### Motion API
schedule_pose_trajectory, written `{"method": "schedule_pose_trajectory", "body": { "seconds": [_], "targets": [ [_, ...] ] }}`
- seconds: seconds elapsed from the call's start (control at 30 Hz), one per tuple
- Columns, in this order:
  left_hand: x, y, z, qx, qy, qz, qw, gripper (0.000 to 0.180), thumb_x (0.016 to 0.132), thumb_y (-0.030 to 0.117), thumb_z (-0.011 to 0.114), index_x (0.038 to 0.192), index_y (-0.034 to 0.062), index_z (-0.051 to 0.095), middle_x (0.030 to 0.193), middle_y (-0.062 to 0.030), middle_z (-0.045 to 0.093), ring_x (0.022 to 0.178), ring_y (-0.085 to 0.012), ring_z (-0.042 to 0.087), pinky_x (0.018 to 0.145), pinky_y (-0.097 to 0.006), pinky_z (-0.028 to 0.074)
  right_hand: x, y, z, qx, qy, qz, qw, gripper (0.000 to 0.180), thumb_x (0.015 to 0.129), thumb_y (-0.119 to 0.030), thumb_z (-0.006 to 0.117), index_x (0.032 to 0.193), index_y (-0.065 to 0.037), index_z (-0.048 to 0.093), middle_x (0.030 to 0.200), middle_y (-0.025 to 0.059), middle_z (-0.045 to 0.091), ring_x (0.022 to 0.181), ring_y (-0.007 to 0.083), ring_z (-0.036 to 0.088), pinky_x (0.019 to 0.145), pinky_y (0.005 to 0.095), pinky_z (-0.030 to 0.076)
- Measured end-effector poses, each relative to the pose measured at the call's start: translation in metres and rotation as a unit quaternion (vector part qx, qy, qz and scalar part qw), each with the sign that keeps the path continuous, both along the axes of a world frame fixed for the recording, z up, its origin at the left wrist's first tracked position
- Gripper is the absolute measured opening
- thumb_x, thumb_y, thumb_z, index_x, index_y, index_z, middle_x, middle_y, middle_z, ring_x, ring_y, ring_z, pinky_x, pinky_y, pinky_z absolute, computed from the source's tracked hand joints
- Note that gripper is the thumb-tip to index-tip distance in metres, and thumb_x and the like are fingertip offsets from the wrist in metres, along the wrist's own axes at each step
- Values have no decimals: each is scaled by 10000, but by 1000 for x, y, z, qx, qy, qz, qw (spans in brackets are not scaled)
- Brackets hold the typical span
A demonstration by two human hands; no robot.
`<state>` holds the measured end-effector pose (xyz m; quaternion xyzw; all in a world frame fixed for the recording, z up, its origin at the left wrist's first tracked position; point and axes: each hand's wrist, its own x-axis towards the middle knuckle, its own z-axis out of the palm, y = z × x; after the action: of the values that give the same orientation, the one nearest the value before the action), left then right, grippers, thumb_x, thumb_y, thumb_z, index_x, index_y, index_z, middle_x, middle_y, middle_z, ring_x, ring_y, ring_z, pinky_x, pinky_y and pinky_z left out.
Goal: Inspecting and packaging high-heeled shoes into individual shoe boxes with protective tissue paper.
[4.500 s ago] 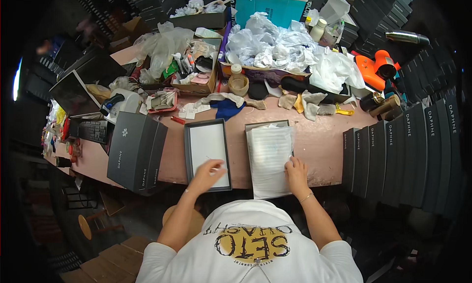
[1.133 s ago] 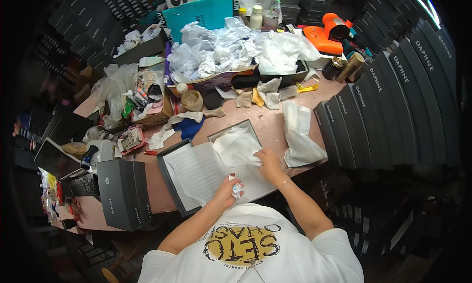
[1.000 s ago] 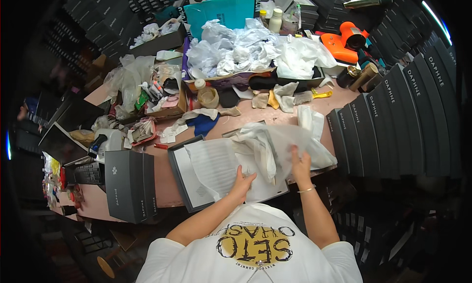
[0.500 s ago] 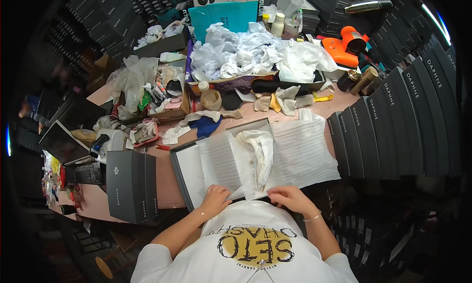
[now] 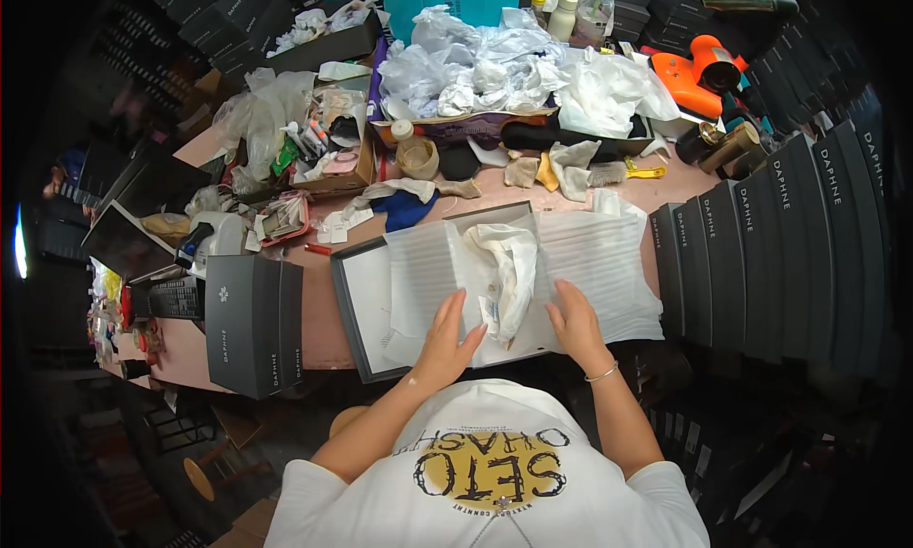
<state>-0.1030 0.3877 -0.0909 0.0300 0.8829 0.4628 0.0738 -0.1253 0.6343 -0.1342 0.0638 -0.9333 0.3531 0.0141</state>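
An open shoe box (image 5: 495, 212) with dark grey edges lies in front of me. Its lid (image 5: 366, 350), white inside, rests at the left. Sheets of ribbed white foam wrap (image 5: 599, 272) spread out over both sides. Between them, in the box, lies a long white bundle (image 5: 515, 272) in soft wrapping; what is inside cannot be made out. My left hand (image 5: 447, 341) is open, its thumb and fingers apart, by the bundle's lower left. Over at its right, my right hand (image 5: 576, 331) is also open near the foam's edge. Neither hand holds anything.
Closed dark boxes stand in a row at the right (image 5: 761, 253) and at the left (image 5: 252, 329). Behind are a tray of crumpled white paper (image 5: 475, 72), an orange device (image 5: 689, 82), a yellow-handled brush (image 5: 642, 170) and a blue cloth (image 5: 404, 208).
Both hands have moved forward from the box's near edge to either side of the white bundle, their fingers now stretched out. The view has tilted slightly down.
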Motion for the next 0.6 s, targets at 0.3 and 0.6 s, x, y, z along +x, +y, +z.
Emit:
{"method": "schedule_pose_trajectory", "body": {
  "seconds": [0.3, 0.6],
  "targets": [
    [-28, -17, -111, 234, -308, 93, 918, 683, 877, 375, 591, 1359, -30, 328, 1280, -172, 497, 1127, -244, 520, 963, -335, 406, -27, 2, -20, 13, -165, 11, 986, 303, 838, -189, 500, 996, 62, 566, 892, 295, 596, 820, 461, 573, 755, 485, 458],
    [-17, -4, -107, 534, -256, 181, 786, 807, 758, 325, 596, 1422, 49, 230, 1321, -180, 404, 1176, -292, 464, 951, -395, 429, -33, -11, -65, -460, -345, -84, 814, 695, 964, -542, 286, 1357, 23, 382, 1309, 135, 490, 1239, 225, 422, 1042, 310, 315]
  ]
}}
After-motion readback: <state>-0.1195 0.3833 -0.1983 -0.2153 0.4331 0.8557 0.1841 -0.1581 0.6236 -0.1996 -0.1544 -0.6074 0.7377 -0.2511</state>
